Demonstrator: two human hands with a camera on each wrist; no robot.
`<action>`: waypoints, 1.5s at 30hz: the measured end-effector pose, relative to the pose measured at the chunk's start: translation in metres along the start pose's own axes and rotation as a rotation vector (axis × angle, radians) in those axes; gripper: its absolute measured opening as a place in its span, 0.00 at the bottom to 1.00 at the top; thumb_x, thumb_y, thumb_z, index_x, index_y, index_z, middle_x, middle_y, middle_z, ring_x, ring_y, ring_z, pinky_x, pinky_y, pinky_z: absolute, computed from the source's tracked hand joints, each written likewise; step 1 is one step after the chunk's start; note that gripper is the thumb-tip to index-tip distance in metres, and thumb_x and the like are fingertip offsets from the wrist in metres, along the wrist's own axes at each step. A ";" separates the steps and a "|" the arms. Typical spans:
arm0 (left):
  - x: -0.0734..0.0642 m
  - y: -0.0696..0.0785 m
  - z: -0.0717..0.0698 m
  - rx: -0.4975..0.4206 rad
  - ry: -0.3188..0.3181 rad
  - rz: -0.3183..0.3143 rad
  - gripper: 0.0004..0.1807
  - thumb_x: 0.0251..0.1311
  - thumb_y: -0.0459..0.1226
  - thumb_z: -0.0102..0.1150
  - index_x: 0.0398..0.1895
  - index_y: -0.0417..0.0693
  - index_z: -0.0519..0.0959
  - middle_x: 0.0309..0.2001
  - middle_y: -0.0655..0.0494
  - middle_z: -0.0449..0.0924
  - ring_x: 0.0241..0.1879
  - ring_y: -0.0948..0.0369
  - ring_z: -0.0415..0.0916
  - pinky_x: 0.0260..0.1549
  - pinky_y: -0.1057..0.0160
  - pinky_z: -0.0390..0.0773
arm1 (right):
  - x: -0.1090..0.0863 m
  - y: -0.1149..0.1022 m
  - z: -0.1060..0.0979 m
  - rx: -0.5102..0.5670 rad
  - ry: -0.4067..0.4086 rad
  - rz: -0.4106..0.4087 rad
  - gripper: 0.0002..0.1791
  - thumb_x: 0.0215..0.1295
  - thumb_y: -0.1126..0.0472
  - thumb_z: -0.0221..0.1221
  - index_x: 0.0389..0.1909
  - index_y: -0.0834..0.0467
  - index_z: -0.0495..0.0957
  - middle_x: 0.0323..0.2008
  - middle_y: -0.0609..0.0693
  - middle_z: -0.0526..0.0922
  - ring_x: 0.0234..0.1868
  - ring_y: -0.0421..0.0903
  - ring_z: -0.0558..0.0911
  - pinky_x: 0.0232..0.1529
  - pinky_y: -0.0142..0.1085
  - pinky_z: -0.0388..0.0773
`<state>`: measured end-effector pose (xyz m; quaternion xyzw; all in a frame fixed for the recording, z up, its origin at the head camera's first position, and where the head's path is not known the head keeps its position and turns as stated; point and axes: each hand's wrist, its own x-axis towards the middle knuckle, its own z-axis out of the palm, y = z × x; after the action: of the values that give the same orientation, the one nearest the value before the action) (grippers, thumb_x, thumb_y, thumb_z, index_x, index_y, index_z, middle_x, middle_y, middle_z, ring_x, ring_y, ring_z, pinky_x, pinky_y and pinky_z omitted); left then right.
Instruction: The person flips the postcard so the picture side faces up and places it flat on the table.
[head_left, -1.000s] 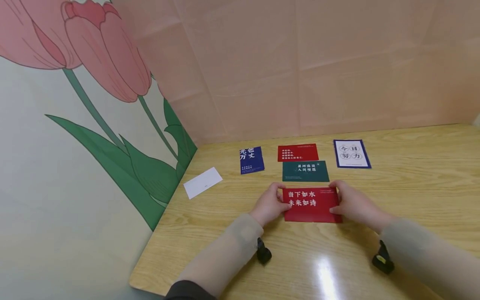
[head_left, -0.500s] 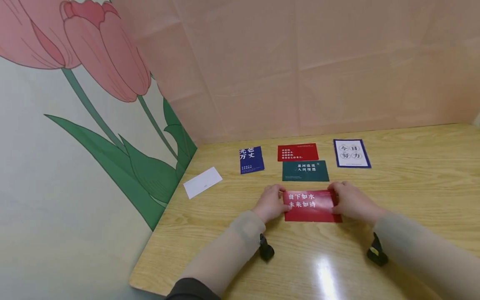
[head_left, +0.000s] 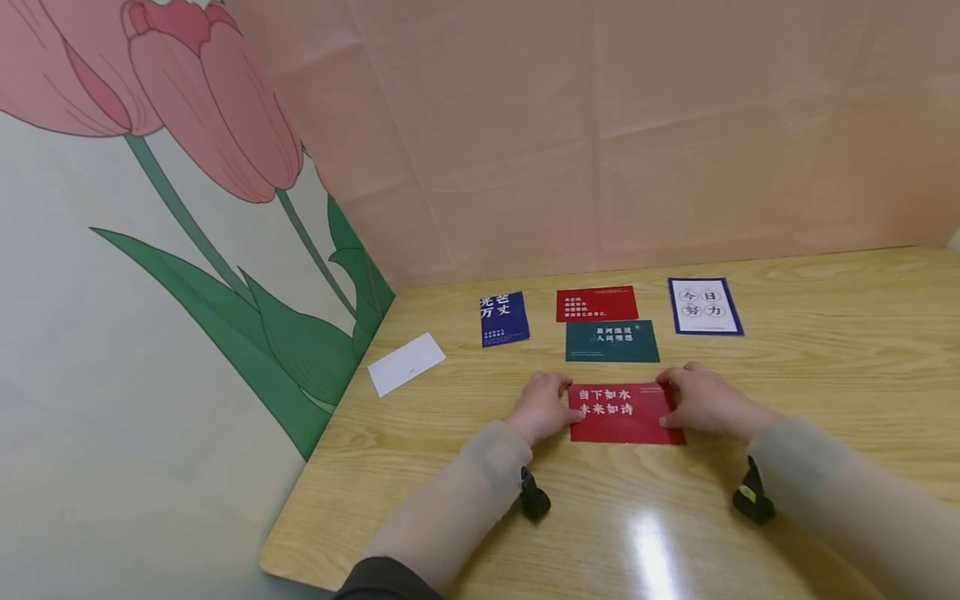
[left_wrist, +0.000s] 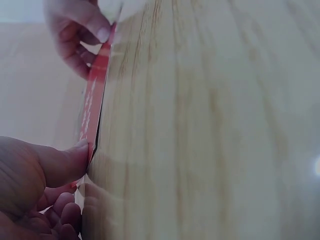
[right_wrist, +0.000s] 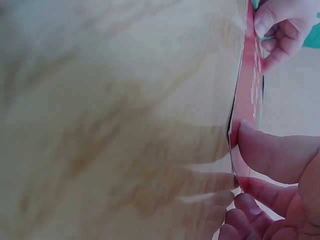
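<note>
A red card (head_left: 626, 425) with white Chinese characters lies low over the near part of the table, its near edge right at the wood. My left hand (head_left: 538, 410) pinches its left end, thumb on top and fingers at the far corner. At the opposite end my right hand (head_left: 708, 404) pinches it the same way. In the left wrist view the card (left_wrist: 96, 95) appears nearly edge-on, the left thumb pressing its face. The right wrist view shows the right thumb on the card (right_wrist: 246, 95) with fingertips behind its edge. Just beyond lies a green card (head_left: 612, 343).
A second red card (head_left: 596, 304) touches the green one's far edge. A blue card (head_left: 505, 321) and a white card (head_left: 407, 365) lie to the left, a blue-bordered card (head_left: 705, 307) to the right. The wooden table (head_left: 450, 483) meets a tulip-painted wall (head_left: 150, 375).
The red card's far edge has come down slightly toward me, lying flatter. Both hands moved with it, still holding its ends. The other cards stay in place.
</note>
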<state>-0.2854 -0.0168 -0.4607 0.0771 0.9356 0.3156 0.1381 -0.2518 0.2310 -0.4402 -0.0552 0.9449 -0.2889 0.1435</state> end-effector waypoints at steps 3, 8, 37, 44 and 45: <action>-0.001 0.001 0.000 -0.006 0.001 0.000 0.30 0.53 0.45 0.70 0.61 0.59 0.74 0.50 0.63 0.68 0.47 0.64 0.65 0.53 0.60 0.71 | -0.002 -0.001 0.000 -0.008 0.009 -0.004 0.43 0.45 0.53 0.74 0.61 0.67 0.68 0.50 0.66 0.69 0.48 0.60 0.69 0.41 0.49 0.77; -0.003 0.001 0.000 -0.014 -0.004 0.016 0.27 0.54 0.44 0.69 0.59 0.64 0.76 0.49 0.63 0.67 0.47 0.64 0.65 0.52 0.61 0.70 | -0.007 -0.005 0.003 -0.051 0.030 -0.033 0.41 0.49 0.54 0.72 0.62 0.67 0.69 0.52 0.68 0.69 0.48 0.61 0.70 0.40 0.49 0.78; 0.000 -0.003 -0.001 0.028 -0.034 0.065 0.23 0.56 0.46 0.67 0.56 0.65 0.77 0.47 0.64 0.68 0.44 0.64 0.65 0.49 0.62 0.71 | -0.043 -0.069 0.053 -0.346 -0.143 -0.125 0.42 0.57 0.34 0.60 0.67 0.55 0.68 0.65 0.75 0.59 0.63 0.79 0.55 0.48 0.70 0.66; 0.000 -0.005 -0.002 0.026 -0.050 0.089 0.22 0.58 0.47 0.65 0.57 0.64 0.77 0.49 0.63 0.69 0.47 0.64 0.65 0.52 0.61 0.70 | -0.041 -0.066 0.054 -0.343 -0.151 -0.124 0.43 0.56 0.34 0.60 0.68 0.54 0.67 0.66 0.74 0.59 0.64 0.79 0.54 0.46 0.70 0.68; 0.000 -0.005 -0.003 0.016 -0.055 0.092 0.22 0.58 0.48 0.65 0.57 0.63 0.77 0.49 0.62 0.69 0.47 0.64 0.65 0.52 0.61 0.70 | -0.041 -0.065 0.054 -0.341 -0.151 -0.122 0.43 0.56 0.34 0.60 0.68 0.54 0.67 0.66 0.74 0.59 0.64 0.79 0.54 0.46 0.69 0.68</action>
<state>-0.2863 -0.0228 -0.4616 0.1300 0.9294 0.3119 0.1485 -0.1948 0.1561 -0.4365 -0.1574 0.9616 -0.1279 0.1847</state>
